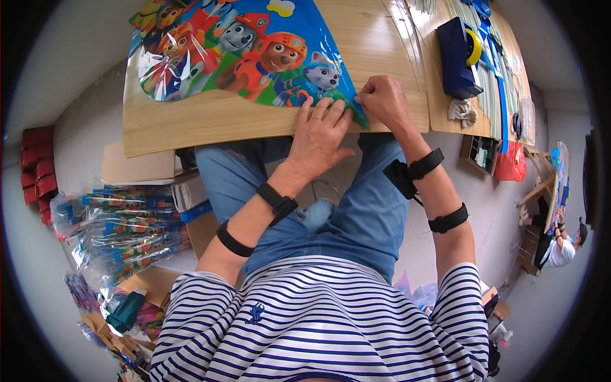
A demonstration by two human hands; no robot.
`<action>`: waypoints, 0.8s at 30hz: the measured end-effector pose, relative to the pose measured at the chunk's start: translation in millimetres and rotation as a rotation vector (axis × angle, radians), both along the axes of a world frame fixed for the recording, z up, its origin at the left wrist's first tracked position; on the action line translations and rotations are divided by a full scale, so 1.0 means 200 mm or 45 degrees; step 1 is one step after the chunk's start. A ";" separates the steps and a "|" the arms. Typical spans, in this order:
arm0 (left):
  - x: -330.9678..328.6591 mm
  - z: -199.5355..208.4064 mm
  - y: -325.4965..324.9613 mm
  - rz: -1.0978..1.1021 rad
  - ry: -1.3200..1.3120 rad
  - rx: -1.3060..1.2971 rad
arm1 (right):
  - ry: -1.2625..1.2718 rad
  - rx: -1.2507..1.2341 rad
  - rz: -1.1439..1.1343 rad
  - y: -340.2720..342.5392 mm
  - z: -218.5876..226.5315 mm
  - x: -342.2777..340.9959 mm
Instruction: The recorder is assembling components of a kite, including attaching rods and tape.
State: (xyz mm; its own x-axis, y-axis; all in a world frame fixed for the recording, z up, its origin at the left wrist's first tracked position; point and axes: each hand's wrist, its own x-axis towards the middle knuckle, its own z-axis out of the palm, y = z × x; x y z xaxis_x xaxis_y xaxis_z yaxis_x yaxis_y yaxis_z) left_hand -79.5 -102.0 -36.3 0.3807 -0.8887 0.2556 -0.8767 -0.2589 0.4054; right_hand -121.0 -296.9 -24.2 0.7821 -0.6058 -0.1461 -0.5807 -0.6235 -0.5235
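Observation:
A glossy plastic sheet (pixel 254 60) printed with cartoon dogs lies on the wooden table, its wavy lower edge towards me and its pointed corner at the lower right. My left hand (pixel 320 135) lies flat on that edge close to the corner, fingers stretched out and the thumb apart. Beside it, my right hand (pixel 384 102) is closed, its thumb and forefinger pinched at the sheet's right edge. The other fingers are curled in, and the palm is hidden. Black straps circle both forearms.
On the table's (pixel 394 63) right stand a dark blue tape dispenser (pixel 455 60) with a yellow roll, a crumpled whitish cloth (pixel 463 112) and bundled strips. Wrapped printed packages (pixel 133 229) are piled at lower left. A red bag (pixel 511 162) hangs right; another person (pixel 563 248) works at far right.

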 end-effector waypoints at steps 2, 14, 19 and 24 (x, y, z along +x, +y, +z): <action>0.00 0.00 0.00 0.003 0.001 0.012 | 0.036 -0.056 0.027 0.01 0.01 0.02; 0.00 0.00 0.00 0.009 0.027 -0.010 | 0.043 -0.038 0.038 0.03 0.02 0.08; -0.01 -0.01 0.01 0.029 0.022 -0.030 | 0.024 -0.160 0.055 0.06 0.00 0.11; -0.01 -0.01 0.01 -0.008 0.061 -0.023 | -0.117 0.470 -0.132 -0.07 -0.01 0.03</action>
State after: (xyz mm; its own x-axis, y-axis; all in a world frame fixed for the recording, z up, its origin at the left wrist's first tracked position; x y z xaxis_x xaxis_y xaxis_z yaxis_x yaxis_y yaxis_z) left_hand -80.5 -99.1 -37.3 0.3873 -0.8866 0.2530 -0.8577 -0.2458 0.4515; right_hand -114.0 -311.7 -25.8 0.7397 -0.6018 -0.3012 -0.5709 -0.3241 -0.7544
